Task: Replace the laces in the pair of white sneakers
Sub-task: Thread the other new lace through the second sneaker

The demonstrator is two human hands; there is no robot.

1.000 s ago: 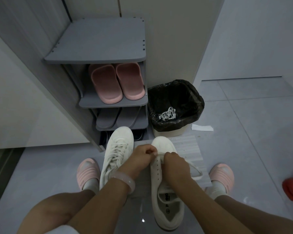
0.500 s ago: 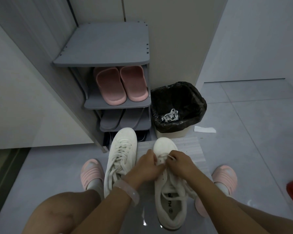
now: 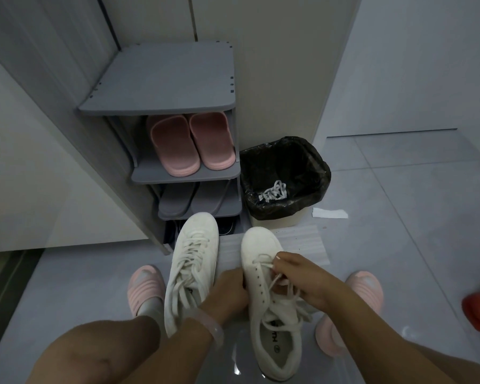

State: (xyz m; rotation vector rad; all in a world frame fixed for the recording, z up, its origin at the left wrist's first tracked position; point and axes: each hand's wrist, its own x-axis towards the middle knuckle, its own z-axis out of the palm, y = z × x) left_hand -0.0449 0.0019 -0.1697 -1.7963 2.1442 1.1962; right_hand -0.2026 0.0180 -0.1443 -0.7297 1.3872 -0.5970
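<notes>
Between the person's pink-slippered feet, the right sneaker [image 3: 263, 275] lies on a ribbed white sheet [image 3: 302, 239], beside the laced left sneaker [image 3: 191, 261]; the right hand [image 3: 305, 278] pinches its loose lace [image 3: 263, 263] near the toe eyelets while the left hand [image 3: 227, 292] grips the shoe's side. Judging from the slack coils over the tongue, a hasty pull could tangle the lace or skip an eyelet. Around lie grey floor tiles [image 3: 399, 217], a grey shoe rack [image 3: 161, 79] with pink slippers [image 3: 191, 145], and a bin [image 3: 286, 176] holding discarded laces [image 3: 273, 192].
</notes>
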